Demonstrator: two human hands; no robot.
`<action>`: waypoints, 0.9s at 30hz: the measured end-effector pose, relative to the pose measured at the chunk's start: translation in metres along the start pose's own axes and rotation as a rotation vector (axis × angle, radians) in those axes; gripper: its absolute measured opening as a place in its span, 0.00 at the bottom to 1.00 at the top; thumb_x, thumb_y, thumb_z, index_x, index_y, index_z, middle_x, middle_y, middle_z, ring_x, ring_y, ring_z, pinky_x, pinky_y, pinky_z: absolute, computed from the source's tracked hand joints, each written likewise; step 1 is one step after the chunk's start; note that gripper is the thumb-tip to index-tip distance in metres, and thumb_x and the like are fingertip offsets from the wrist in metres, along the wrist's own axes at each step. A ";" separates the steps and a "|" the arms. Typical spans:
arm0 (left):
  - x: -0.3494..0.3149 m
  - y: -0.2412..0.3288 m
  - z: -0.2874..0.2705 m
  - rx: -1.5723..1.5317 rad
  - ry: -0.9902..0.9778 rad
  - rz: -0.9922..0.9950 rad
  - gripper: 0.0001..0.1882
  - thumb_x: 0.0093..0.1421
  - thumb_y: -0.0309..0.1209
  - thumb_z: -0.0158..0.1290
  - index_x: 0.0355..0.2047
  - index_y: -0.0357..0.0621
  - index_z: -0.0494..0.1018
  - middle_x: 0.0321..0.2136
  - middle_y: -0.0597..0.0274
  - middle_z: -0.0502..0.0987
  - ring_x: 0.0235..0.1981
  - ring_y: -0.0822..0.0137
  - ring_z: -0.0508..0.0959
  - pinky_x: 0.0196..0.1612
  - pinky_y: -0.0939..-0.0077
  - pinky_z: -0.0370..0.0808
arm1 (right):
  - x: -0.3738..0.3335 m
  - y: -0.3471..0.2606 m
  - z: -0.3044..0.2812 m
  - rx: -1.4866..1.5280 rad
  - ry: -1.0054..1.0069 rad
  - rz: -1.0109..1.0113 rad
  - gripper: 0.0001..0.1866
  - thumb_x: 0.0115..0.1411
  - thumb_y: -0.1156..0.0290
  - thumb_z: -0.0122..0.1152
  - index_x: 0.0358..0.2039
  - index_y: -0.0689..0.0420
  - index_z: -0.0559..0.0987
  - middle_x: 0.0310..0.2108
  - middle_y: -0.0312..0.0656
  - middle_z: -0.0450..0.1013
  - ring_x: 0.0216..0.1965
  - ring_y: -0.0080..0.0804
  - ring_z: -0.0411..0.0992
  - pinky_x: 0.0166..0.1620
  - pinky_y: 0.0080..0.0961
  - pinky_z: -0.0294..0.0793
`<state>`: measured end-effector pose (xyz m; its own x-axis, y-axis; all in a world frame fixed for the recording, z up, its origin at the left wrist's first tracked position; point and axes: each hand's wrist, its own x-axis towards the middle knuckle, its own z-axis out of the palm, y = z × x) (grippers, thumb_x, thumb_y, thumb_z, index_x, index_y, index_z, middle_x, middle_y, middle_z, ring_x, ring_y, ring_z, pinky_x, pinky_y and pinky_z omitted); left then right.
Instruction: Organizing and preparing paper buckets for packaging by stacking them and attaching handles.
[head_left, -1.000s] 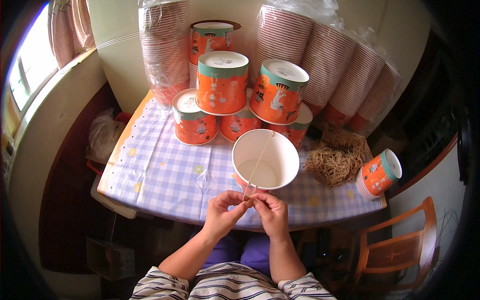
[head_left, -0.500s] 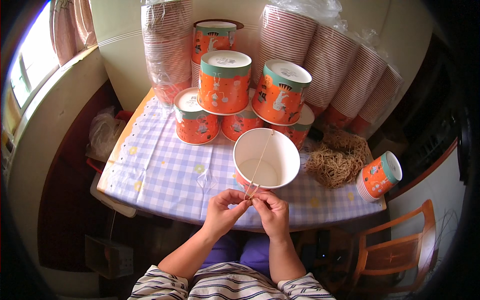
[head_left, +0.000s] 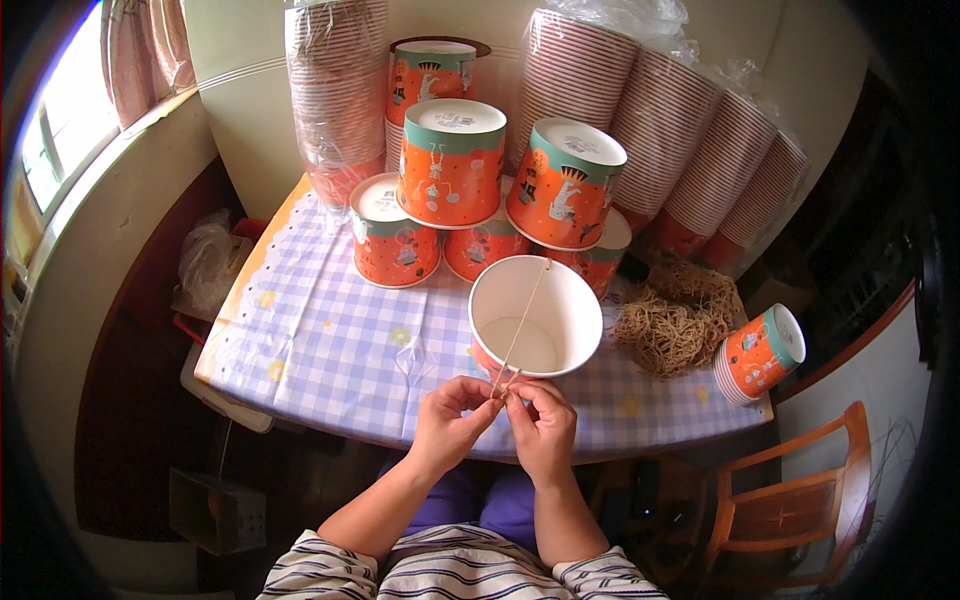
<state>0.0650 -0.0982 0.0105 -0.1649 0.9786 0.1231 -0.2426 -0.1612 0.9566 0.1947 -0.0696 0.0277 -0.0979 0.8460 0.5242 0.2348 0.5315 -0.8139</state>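
Note:
An orange paper bucket (head_left: pixel 573 335) with a white inside stands mouth up at the table's front edge. A thin tan string (head_left: pixel 527 308) runs from its far rim across the mouth to the near rim. There my left hand (head_left: pixel 452 422) and my right hand (head_left: pixel 541 428) meet, thumbs and forefingers pinched together on the string's end. A small loop or knot seems to lie between the fingertips, too small to make out fully. The near outer wall of the bucket is partly hidden by my hands.
Upside-down orange buckets (head_left: pixel 452 170) are piled behind. Tall plastic-wrapped bucket stacks (head_left: pixel 575 85) line the wall. Right of the open bucket lies a heap of tan strings (head_left: pixel 672 325), beside a tipped stack of buckets (head_left: pixel 757 352). A wooden chair (head_left: pixel 790 505) stands at the right.
My fingertips have shifted very slightly on the string at the near rim. The view has moved a little; the bucket stays in place.

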 end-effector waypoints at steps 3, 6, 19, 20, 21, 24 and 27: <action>0.000 -0.001 0.000 -0.036 0.001 -0.005 0.06 0.56 0.20 0.56 0.33 0.36 0.72 0.31 0.64 0.77 0.31 0.78 0.75 0.36 0.86 0.72 | 0.000 0.002 0.000 0.014 -0.024 0.002 0.04 0.55 0.78 0.59 0.31 0.63 0.78 0.31 0.42 0.76 0.25 0.26 0.72 0.25 0.19 0.69; 0.000 0.002 0.001 -0.050 0.011 -0.032 0.06 0.55 0.20 0.57 0.33 0.36 0.72 0.30 0.64 0.77 0.31 0.78 0.76 0.36 0.86 0.72 | -0.001 0.001 -0.002 0.084 -0.050 0.025 0.04 0.56 0.78 0.58 0.31 0.64 0.78 0.31 0.43 0.76 0.27 0.27 0.73 0.29 0.19 0.71; -0.001 0.010 -0.001 0.133 -0.013 0.043 0.06 0.53 0.20 0.60 0.30 0.37 0.73 0.28 0.65 0.77 0.31 0.76 0.75 0.38 0.81 0.72 | -0.001 0.002 -0.011 0.319 -0.161 0.175 0.05 0.58 0.75 0.58 0.30 0.64 0.79 0.32 0.39 0.76 0.31 0.21 0.72 0.35 0.18 0.71; -0.001 0.008 -0.002 0.149 -0.019 0.049 0.06 0.53 0.20 0.60 0.30 0.37 0.73 0.28 0.65 0.77 0.31 0.76 0.75 0.38 0.81 0.72 | -0.001 0.001 -0.011 0.313 -0.166 0.207 0.06 0.58 0.74 0.59 0.30 0.64 0.79 0.31 0.38 0.76 0.30 0.20 0.71 0.35 0.17 0.71; -0.001 0.007 -0.003 0.150 -0.019 0.049 0.06 0.53 0.20 0.60 0.30 0.37 0.73 0.28 0.65 0.77 0.31 0.76 0.75 0.38 0.81 0.72 | -0.002 0.001 -0.011 0.313 -0.165 0.207 0.06 0.58 0.74 0.59 0.30 0.64 0.79 0.31 0.38 0.76 0.30 0.20 0.71 0.35 0.17 0.71; -0.001 0.007 -0.003 0.138 -0.050 0.059 0.05 0.54 0.20 0.59 0.31 0.36 0.73 0.29 0.63 0.77 0.32 0.76 0.75 0.38 0.82 0.72 | -0.002 0.002 -0.011 0.318 -0.156 0.220 0.06 0.58 0.73 0.59 0.31 0.63 0.79 0.31 0.37 0.76 0.31 0.19 0.71 0.35 0.16 0.70; 0.000 0.009 -0.003 -0.091 -0.054 -0.051 0.05 0.55 0.20 0.57 0.32 0.36 0.73 0.30 0.61 0.78 0.33 0.76 0.76 0.39 0.82 0.72 | -0.004 0.006 -0.009 0.439 -0.131 0.310 0.06 0.58 0.73 0.58 0.31 0.64 0.79 0.31 0.35 0.76 0.31 0.18 0.70 0.36 0.15 0.69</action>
<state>0.0604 -0.1004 0.0181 -0.0990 0.9909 0.0909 -0.3353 -0.1192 0.9345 0.2056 -0.0700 0.0233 -0.2146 0.9491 0.2306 -0.1507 0.2011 -0.9679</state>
